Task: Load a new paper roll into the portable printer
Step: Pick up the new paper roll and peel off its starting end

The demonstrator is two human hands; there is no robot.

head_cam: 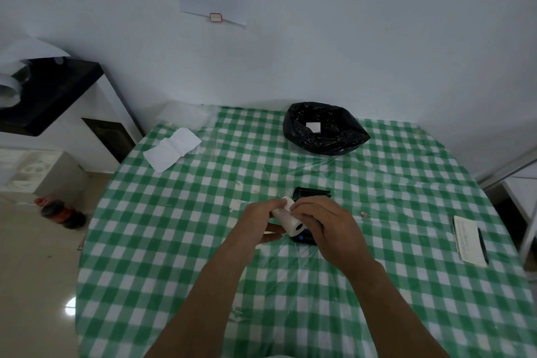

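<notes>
Head view: white paper roll (286,216) held above the checked table (174,241), pinched between both hands. Left hand (258,219) at 9 o'clock of the roll, fingers curled around its far end. Right hand (322,222) at 3 o'clock, fingers closed over the near end. Black portable printer (303,238) just beneath, lid open toward 12 o'clock. Black bin bag (324,129) farther off at 12 o'clock, notebook (467,240) at 3 o'clock.

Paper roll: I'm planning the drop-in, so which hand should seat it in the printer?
Probably right: the right hand holds the paper roll directly over the printer; the left hand sits beside.
</notes>
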